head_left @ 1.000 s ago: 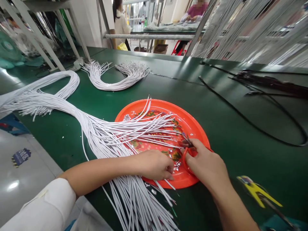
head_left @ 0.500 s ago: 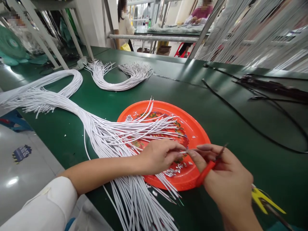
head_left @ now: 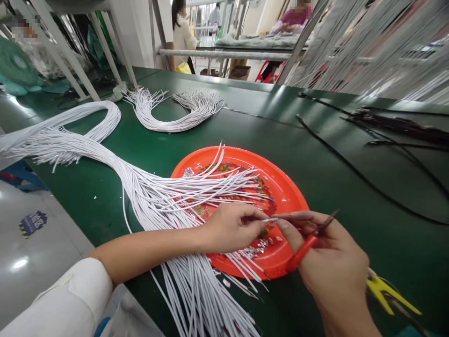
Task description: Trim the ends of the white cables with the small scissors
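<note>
My left hand (head_left: pixel 231 228) is closed in a pinch on one white cable (head_left: pixel 268 220) near its end, above the red tray. Thumb and forefinger of my right hand (head_left: pixel 326 252) meet at the tip of that same cable. Tucked in the right hand is a red-handled tool (head_left: pixel 304 252) with a dark pointed blade that sticks up past the fingers. A thick bundle of white cables (head_left: pixel 140 187) runs under my left forearm, some ends lying over the patterned red tray (head_left: pixel 291 196). Small silvery scraps (head_left: pixel 261 245) lie in the tray.
Two looped cable bundles, one a curved coil (head_left: pixel 168 124), lie farther back on the green table (head_left: pixel 252 126). Black cables (head_left: pixel 368 182) stretch along the right. A yellow-handled tool (head_left: pixel 389 292) lies by my right wrist. Metal frame legs (head_left: pixel 105 51) stand at back left; people work beyond.
My right fingertips have shifted slightly right along the cable, so more of its end shows between the hands. The red-handled tool has tilted a little rightward. My left hand stays almost still.
</note>
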`<action>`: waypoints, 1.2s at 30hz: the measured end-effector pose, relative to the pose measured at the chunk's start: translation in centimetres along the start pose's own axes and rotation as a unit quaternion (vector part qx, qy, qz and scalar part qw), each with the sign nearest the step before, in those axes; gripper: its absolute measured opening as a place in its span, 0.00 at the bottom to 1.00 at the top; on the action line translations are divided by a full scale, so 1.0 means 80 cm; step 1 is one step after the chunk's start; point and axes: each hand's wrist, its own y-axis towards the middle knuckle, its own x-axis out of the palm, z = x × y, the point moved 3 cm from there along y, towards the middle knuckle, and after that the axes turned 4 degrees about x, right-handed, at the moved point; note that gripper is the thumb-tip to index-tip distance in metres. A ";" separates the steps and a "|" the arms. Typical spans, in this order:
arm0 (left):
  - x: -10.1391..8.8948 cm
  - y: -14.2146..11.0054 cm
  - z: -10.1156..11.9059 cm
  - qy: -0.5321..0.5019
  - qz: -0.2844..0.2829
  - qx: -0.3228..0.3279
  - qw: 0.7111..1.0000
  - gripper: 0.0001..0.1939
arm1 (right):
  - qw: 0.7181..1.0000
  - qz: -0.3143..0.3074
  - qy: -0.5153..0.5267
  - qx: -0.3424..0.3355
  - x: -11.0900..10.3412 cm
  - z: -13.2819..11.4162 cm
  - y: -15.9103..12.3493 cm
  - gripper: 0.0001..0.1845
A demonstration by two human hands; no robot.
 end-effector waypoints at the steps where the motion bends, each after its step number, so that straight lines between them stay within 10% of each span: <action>1: 0.000 0.000 0.001 0.003 -0.005 0.000 1.000 0.10 | 1.000 0.002 -0.015 -0.009 0.000 0.000 -0.001 0.11; 12: 0.000 0.001 0.002 0.007 -0.075 0.011 0.997 0.10 | 1.000 -0.012 0.015 -0.024 0.006 -0.017 -0.008 0.10; 20: 0.005 0.001 -0.005 -0.148 -0.083 -0.136 0.976 0.19 | 0.994 -0.057 0.069 0.069 0.000 0.000 0.001 0.15; 36: -0.001 0.000 0.000 0.020 -0.064 -0.063 0.996 0.09 | 0.996 -0.025 -0.078 -0.023 -0.001 0.001 -0.004 0.13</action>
